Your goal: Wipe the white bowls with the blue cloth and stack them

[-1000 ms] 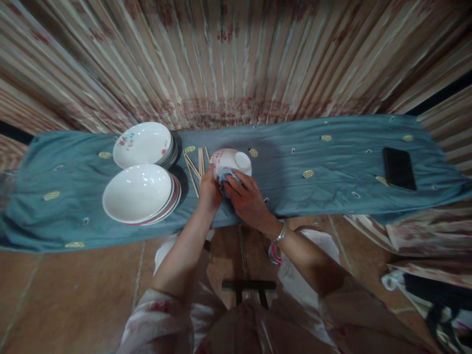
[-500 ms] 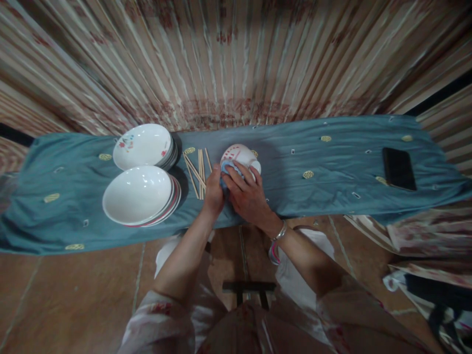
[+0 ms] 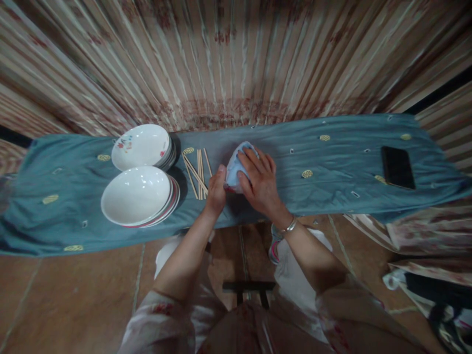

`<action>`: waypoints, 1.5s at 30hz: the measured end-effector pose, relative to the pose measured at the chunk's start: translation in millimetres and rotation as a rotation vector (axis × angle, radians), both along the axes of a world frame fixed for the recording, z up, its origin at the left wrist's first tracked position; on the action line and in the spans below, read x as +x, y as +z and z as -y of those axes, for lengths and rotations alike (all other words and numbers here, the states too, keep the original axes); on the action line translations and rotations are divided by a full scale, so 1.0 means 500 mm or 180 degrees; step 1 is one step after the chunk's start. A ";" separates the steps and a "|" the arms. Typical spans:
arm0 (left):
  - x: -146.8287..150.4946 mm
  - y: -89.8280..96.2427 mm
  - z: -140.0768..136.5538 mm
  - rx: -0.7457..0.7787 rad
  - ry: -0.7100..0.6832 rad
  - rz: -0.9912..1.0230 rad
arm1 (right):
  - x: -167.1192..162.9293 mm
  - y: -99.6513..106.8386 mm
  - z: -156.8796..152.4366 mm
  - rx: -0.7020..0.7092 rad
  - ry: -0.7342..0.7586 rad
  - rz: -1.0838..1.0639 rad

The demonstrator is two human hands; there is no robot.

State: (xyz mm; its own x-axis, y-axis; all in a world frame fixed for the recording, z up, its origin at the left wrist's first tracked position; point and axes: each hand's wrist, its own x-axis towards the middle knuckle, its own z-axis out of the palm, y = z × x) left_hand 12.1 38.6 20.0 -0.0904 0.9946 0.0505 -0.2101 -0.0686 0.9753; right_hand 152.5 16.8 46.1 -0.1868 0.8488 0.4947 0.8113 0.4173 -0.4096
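My left hand [image 3: 217,192] is closed on the left side of a small white bowl [image 3: 233,188] with red markings, its thumb at the rim. The bowl is tilted, its opening turned up toward me. Inside it lies a light blue cloth [image 3: 236,172]. My right hand [image 3: 262,184] presses this cloth into the bowl, the fingers bent over it; part of the bowl is hidden behind the hand. Just left of the bowl, several wooden chopsticks [image 3: 199,172] lie loosely on the cloth-covered table, some crossing.
A stack of white bowls [image 3: 134,196] stands at the left, with a stack of flower-patterned plates [image 3: 145,147] behind it. A dark phone-like slab [image 3: 398,167] lies far right on the teal tablecloth [image 3: 332,162]. A pleated curtain [image 3: 236,64] hangs behind the table.
The bowl has turned from showing its marked outside and foot to showing its opening. My right hand and the blue cloth have moved from the outer wall to the inside.
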 end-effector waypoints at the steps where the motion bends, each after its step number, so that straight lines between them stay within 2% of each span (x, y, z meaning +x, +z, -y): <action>1: 0.001 0.007 0.001 0.0020 -0.0073 0.0010 | 0.007 -0.001 -0.006 -0.0035 -0.0017 -0.0117; 6: 0.006 0.027 0.004 -0.0013 -0.0155 0.0050 | 0.037 -0.011 -0.040 -0.0151 0.0010 -0.0869; 14: 0.005 0.001 -0.003 -0.0081 -0.0087 0.0304 | 0.060 -0.039 -0.078 -0.0495 0.0018 -0.1902; 24: 0.004 -0.007 -0.008 -0.0306 -0.0059 0.0644 | 0.074 -0.077 -0.103 -0.0953 -0.0160 -0.2831; 32: 0.003 -0.010 -0.012 -0.0343 -0.0006 0.0745 | 0.075 -0.096 -0.103 -0.1058 -0.0265 -0.2944; 39: 0.006 -0.002 -0.015 -0.0605 0.0258 0.1116 | 0.070 -0.111 -0.100 -0.1222 -0.0405 -0.2686; 45: 0.000 -0.003 -0.018 -0.0739 0.0254 0.1358 | 0.067 -0.118 -0.096 -0.1293 -0.0494 -0.2415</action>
